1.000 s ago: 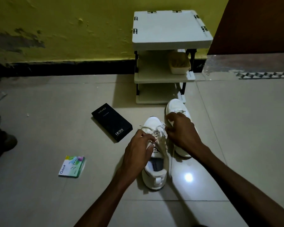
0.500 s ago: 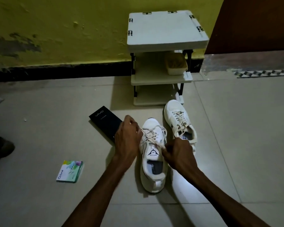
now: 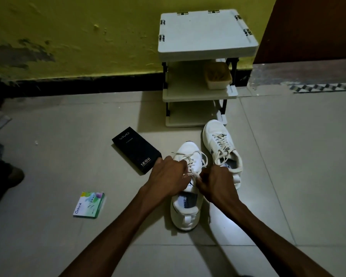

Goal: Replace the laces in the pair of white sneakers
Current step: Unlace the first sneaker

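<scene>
Laces (image 3: 190, 163) on near sneaker (image 3: 185, 215) — pinched by left hand (image 3: 168, 173), right hand (image 3: 216, 181)

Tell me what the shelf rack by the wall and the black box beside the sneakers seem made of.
The shelf rack: probably moulded plastic, matte off-white; thick rounded tray edges, black posts. The black box: likely cardboard, matte with printed silver lettering and crisp folded edges.

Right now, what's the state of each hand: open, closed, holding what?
Left hand: closed on the lace of the near sneaker.
Right hand: pinching the same lace.
</scene>
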Tool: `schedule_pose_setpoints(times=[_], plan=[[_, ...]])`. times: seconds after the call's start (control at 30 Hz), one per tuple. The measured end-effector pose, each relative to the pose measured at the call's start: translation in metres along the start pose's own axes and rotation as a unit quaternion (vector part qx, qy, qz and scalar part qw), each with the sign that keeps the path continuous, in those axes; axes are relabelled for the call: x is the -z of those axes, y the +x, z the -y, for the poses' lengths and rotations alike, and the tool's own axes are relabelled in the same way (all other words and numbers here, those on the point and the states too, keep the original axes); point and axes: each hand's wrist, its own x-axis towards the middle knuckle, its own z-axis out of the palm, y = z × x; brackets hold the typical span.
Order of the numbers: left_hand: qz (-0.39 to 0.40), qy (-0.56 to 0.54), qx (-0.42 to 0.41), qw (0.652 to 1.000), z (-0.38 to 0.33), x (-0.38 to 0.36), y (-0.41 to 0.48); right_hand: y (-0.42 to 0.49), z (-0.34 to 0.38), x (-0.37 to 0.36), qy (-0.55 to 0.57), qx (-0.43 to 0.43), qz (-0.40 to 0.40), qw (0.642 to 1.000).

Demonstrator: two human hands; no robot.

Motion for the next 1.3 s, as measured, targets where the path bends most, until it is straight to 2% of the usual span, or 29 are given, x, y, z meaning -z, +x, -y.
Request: schedule_pose_setpoints(times=[0.1,0.17,0.2,0.23,0.27,0.3,0.33,0.37,0.43,0.47,0.5,0.53,0.57,0.6,0.63,0.67,0.7,0.73,0.77,0.8,0.83,0.87,0.9,0.97,1.03,1.13,1.17,1.23,1.3], plan=[[0.018,-0.037,-0.032,0.999,-0.003,0.011,-0.001,0.001,-0.001,0.0,-0.018,-0.004,0.011,1.0],[-0.04,-0.216,-0.013,0.975,-0.002,0.019,0.004,0.001,-0.001,0.002,-0.011,0.001,0.006,1.0],[-0.082,-0.365,0.044,0.926,-0.001,0.024,0.008,0.001,-0.002,0.004,-0.003,-0.001,0.008,1.0],[-0.123,-0.528,0.111,0.833,0.002,0.027,0.011,0.001,-0.001,0.007,0.002,-0.004,0.013,1.0],[-0.133,-0.664,0.162,0.718,0.006,0.028,0.014,0.001,-0.002,0.009,0.006,-0.007,0.021,1.0],[-0.104,-0.746,0.182,0.632,0.01,0.029,0.014,0.0,-0.001,0.011,0.008,-0.011,0.028,1.0],[-0.052,-0.768,0.18,0.613,0.013,0.03,0.014,0.001,-0.001,0.012,0.007,-0.013,0.03,0.999],[0.017,-0.718,0.168,0.675,0.016,0.031,0.013,0.001,0.0,0.012,0.003,-0.012,0.029,1.0],[0.151,-0.467,0.105,0.865,0.011,0.041,0.004,0.002,0.003,0.009,-0.018,-0.005,0.024,1.0],[0.164,-0.369,0.069,0.912,0.008,0.045,0.004,0.002,0.004,0.008,-0.032,-0.004,0.022,0.999],[0.122,-0.352,0.05,0.927,0.005,0.049,0.006,0.002,0.006,0.006,-0.044,-0.006,0.021,0.999],[0.045,-0.408,0.052,0.91,0.003,0.052,0.008,0.002,0.006,0.006,-0.046,-0.007,0.021,0.999],[-0.044,-0.51,0.069,0.856,0.004,0.054,0.009,0.003,0.006,0.005,-0.038,-0.005,0.024,0.999],[-0.116,-0.625,0.086,0.767,0.007,0.055,0.01,0.002,0.005,0.006,-0.024,-0.003,0.028,0.999],[-0.151,-0.732,0.095,0.658,0.011,0.055,0.012,0.003,0.004,0.007,-0.016,-0.005,0.03,0.999],[-0.138,-0.814,0.094,0.557,0.014,0.053,0.012,0.003,0.003,0.007,-0.013,-0.008,0.031,0.999],[-0.105,-0.858,0.087,0.495,0.017,0.048,0.009,0.003,0.003,0.007,-0.016,-0.01,0.032,0.999],[-0.066,-0.859,0.079,0.502,0.017,0.043,0.005,0.004,0.003,0.007,-0.017,-0.013,0.035,0.999],[-0.027,-0.809,0.071,0.583,0.017,0.038,0.002,0.004,0.004,0.007,-0.018,-0.017,0.036,0.999],[0.002,-0.699,0.052,0.713,0.016,0.035,-0.001,0.005,0.005,0.006,-0.02,-0.02,0.036,0.999],[0.007,-0.535,0.026,0.845,0.016,0.03,-0.001,0.005,0.005,0.005,-0.025,-0.023,0.034,0.999],[-0.004,-0.362,-0.001,0.932,0.016,0.025,0.0,0.005,0.006,0.005,-0.029,-0.025,0.031,0.999],[-0.006,-0.234,-0.017,0.972,0.014,0.02,0.0,0.005,0.006,0.004,-0.032,-0.027,0.029,0.999],[-0.001,-0.122,-0.016,0.992,0.008,0.009,-0.002,0.005,0.007,0.003,-0.024,-0.036,0.034,0.998],[-0.013,-0.083,-0.012,0.996,0.001,-0.002,-0.003,0.005,0.008,0.003,-0.015,-0.046,0.034,0.998],[-0.113,-0.176,0.024,0.978,-0.003,0.0,0.001,0.003,0.006,0.004,-0.015,-0.043,0.025,0.999],[-0.171,-0.239,0.062,0.954,-0.001,0.006,0.003,0.003,0.006,0.005,-0.011,-0.043,0.023,0.999],[-0.273,-0.364,0.164,0.875,0.008,0.015,0.01,0.002,0.005,0.006,0.0,-0.047,0.017,0.999],[-0.287,-0.49,0.241,0.787,0.012,0.014,0.016,0.001,0.005,0.007,0.0,-0.053,0.017,0.998]])
